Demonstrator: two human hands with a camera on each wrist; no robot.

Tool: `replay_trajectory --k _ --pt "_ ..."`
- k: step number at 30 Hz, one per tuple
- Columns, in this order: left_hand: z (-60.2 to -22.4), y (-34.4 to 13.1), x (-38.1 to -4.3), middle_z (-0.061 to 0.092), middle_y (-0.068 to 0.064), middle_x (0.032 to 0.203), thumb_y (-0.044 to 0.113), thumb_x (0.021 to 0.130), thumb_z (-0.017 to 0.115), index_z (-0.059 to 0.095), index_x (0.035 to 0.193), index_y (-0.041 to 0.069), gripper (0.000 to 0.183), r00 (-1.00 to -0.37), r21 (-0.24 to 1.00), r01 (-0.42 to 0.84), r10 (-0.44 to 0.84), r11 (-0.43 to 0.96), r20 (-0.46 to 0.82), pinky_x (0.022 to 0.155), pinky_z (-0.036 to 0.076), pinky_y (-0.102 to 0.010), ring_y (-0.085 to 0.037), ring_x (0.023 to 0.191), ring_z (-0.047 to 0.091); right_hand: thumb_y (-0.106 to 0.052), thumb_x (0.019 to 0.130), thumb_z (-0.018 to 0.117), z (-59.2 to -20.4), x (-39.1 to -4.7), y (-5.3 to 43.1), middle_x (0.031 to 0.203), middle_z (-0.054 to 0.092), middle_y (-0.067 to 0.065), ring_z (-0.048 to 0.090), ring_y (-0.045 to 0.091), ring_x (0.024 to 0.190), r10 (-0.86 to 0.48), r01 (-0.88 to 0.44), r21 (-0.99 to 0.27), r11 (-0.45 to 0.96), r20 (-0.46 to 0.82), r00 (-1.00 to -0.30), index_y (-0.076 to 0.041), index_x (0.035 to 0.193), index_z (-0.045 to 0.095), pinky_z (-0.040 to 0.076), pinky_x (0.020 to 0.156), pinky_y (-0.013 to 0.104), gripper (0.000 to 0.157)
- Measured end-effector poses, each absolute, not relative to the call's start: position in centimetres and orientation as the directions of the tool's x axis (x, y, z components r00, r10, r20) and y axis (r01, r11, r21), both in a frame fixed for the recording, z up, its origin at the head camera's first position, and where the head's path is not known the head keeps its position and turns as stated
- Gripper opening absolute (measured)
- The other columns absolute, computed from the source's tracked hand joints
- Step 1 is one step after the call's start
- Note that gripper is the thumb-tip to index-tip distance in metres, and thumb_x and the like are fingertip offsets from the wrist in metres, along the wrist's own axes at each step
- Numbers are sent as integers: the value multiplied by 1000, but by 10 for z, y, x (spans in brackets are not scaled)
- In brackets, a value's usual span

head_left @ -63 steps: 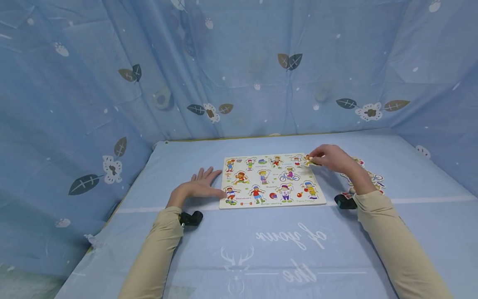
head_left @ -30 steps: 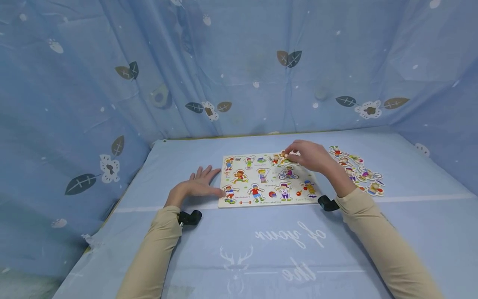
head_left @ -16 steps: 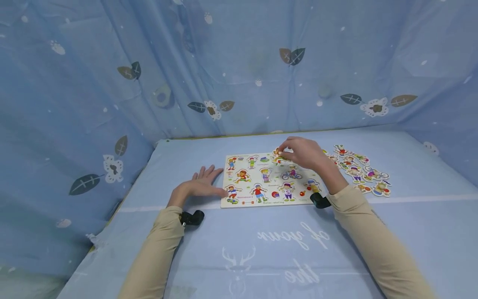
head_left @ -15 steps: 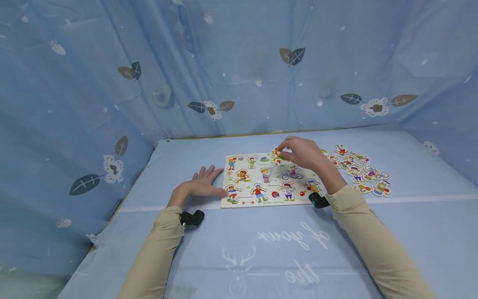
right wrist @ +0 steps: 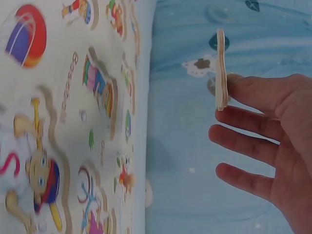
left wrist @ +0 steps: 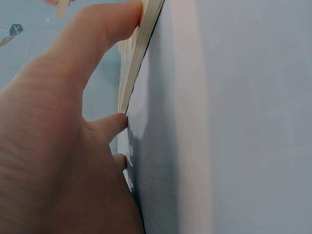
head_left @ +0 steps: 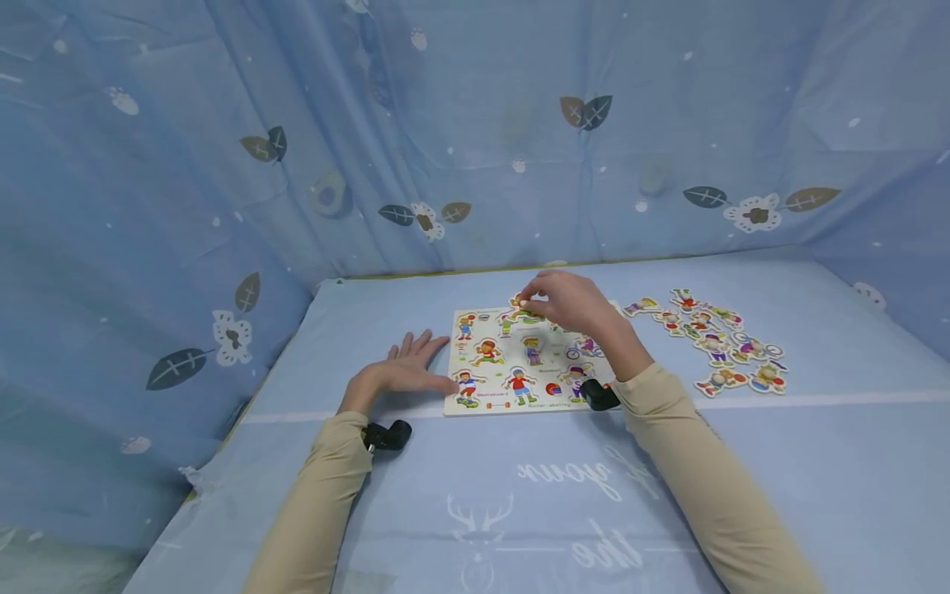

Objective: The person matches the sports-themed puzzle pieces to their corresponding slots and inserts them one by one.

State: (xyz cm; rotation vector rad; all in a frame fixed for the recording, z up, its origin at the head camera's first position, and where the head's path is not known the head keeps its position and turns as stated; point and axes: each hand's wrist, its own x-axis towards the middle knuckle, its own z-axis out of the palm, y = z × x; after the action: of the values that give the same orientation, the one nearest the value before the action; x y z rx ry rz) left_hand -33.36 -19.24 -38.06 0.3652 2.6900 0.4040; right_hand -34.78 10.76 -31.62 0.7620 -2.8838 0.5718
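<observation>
A wooden puzzle board printed with sports figures lies on the table. My right hand pinches a puzzle piece shaped like a child, above the board's far edge. In the right wrist view this puzzle piece shows edge-on between thumb and fingertips, apart from the board; the other fingers are spread. My left hand lies at the board's left side with fingers stretched out. Its thumb touches the board's edge in the left wrist view. My right forearm and wrist cover the board's right part.
Several loose puzzle pieces lie in a cluster right of the board. A blue patterned cloth covers the table, and a blue curtain hangs behind it. Each wrist carries a black camera.
My right hand has carried the puzzle piece leftward from the board's right end along its far edge, uncovering more of the loose pieces. My left hand stays in place.
</observation>
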Motion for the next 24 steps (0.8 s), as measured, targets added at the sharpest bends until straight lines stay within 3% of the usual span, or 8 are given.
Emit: replay_trajectory --k 15,24 --pt "-382 -187 -330 -5 -13 167 70 77 63 13 161 24 108 -883 318 203 314 926 -349 120 -4 -59 -39 150 -14 -24 98 63 -329 -360 80 116 67 5 62 25 109 -493 -476 -384 791 60 -868 -13 115 74 51 91 45 23" --pt "-378 -191 -330 -5 -13 167 69 78 63 12 161 24 107 -889 311 195 301 930 -344 120 -5 -59 -40 150 -14 -24 98 62 -334 -368 66 115 71 3 64 19 98 -517 -478 -375 794 -2 -856 -15 114 74 52 84 40 22"
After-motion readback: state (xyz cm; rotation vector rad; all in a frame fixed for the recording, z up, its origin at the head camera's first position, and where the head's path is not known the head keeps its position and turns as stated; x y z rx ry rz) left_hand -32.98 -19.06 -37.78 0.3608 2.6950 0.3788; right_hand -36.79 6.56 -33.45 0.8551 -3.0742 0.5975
